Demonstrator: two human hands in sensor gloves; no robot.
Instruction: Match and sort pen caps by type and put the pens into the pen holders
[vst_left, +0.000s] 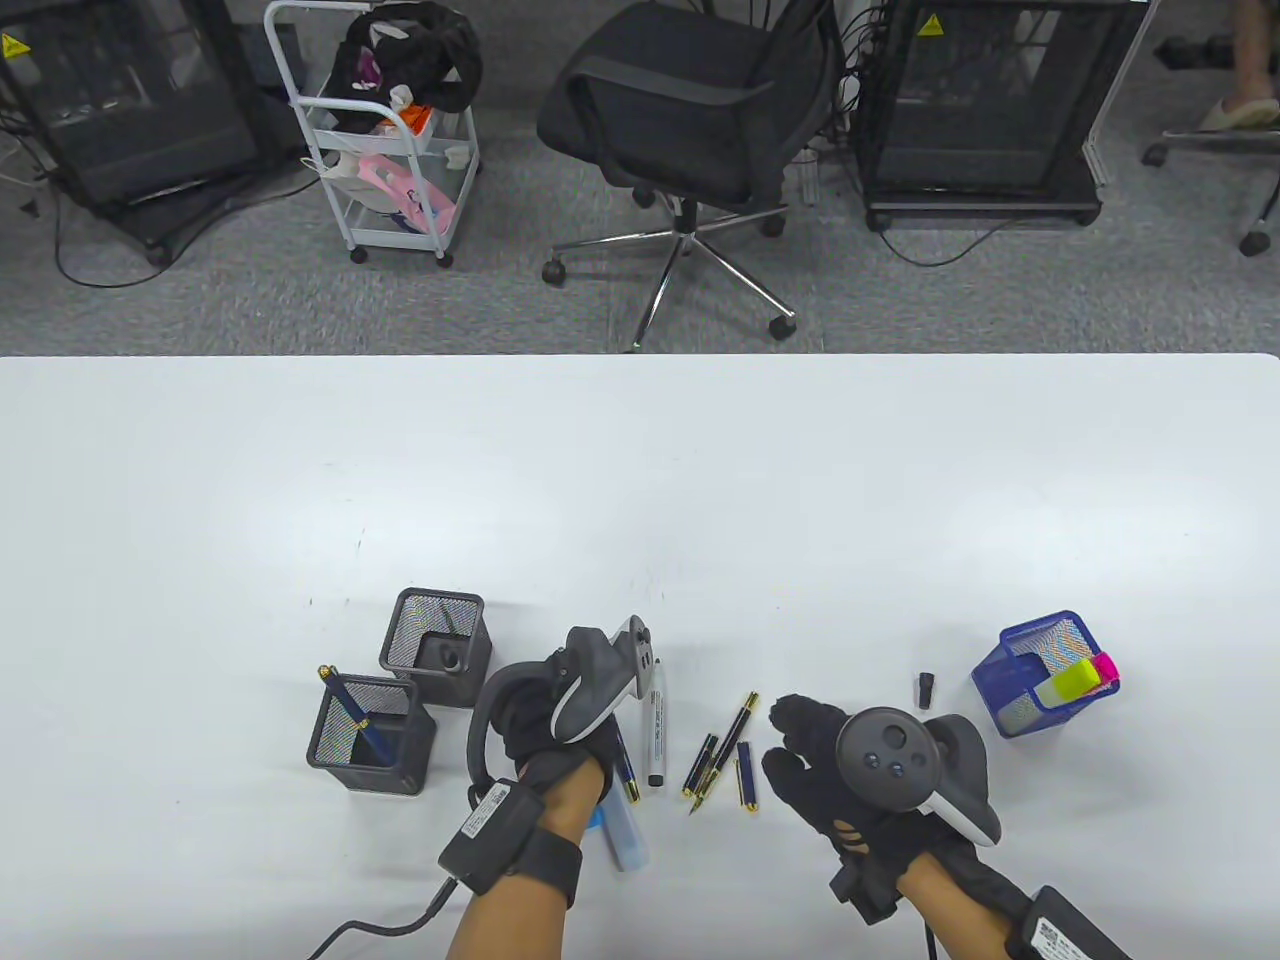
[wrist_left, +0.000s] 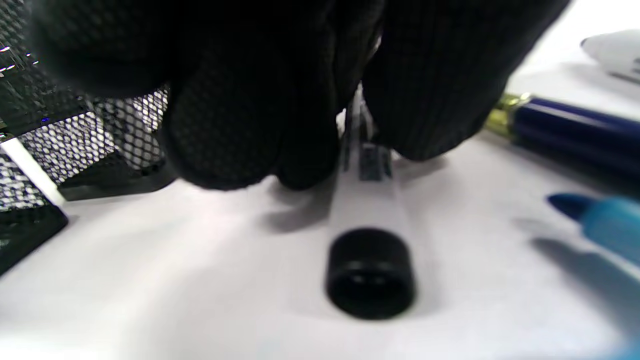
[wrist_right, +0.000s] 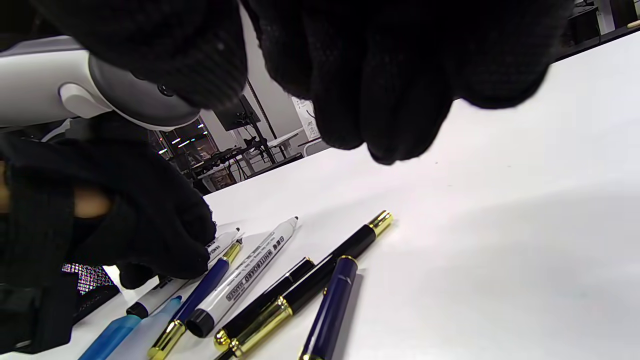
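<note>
My left hand (vst_left: 578, 748) reaches down near the table's front edge, and its fingertips (wrist_left: 250, 150) pinch a white whiteboard marker (wrist_left: 370, 210) with a black end that lies flat on the table. A second white marker (vst_left: 655, 728) lies just to its right, beside a blue pen with gold trim (vst_left: 626, 772) and a light blue marker (vst_left: 622, 838). Two black-and-gold pens (vst_left: 722, 748) and a loose blue cap (vst_left: 746, 777) lie between the hands. My right hand (vst_left: 795, 735) hovers over the table beside them, fingers loosely curled and holding nothing.
Two black mesh holders (vst_left: 436, 646) (vst_left: 340, 750) stand left of my left hand, the nearer one holding a blue pen (vst_left: 352, 712). A blue mesh holder (vst_left: 1035, 700) with highlighters stands at the right, with a small black cap (vst_left: 927, 690) beside it.
</note>
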